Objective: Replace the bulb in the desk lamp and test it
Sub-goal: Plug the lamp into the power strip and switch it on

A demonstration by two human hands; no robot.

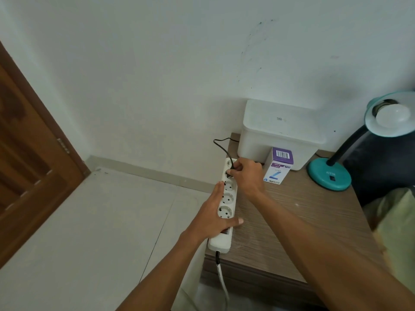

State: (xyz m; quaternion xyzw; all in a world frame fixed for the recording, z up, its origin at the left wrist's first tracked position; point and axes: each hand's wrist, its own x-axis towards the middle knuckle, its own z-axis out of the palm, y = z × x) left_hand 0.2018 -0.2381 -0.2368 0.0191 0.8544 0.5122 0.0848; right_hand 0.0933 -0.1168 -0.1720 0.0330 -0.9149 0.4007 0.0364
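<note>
A teal desk lamp [330, 176] stands at the right of the wooden table [292, 221], its shade tilted up with a white bulb [391, 115] in the socket, unlit. A white power strip [226, 198] lies along the table's left edge. My left hand [213, 216] presses down on the strip near its lower sockets. My right hand [247, 173] pinches the lamp's black plug [229, 173] at a socket near the strip's far end; its black cord [221, 147] loops off toward the wall. A purple and white bulb box [278, 167] stands upright beside my right hand.
A white lidded plastic box [280, 133] sits against the wall behind the bulb box. A brown wooden door [29, 153] is at the left, white floor tiles below. The strip's own cable [221, 274] hangs off the table's front. Dark and green fabric lies at the far right.
</note>
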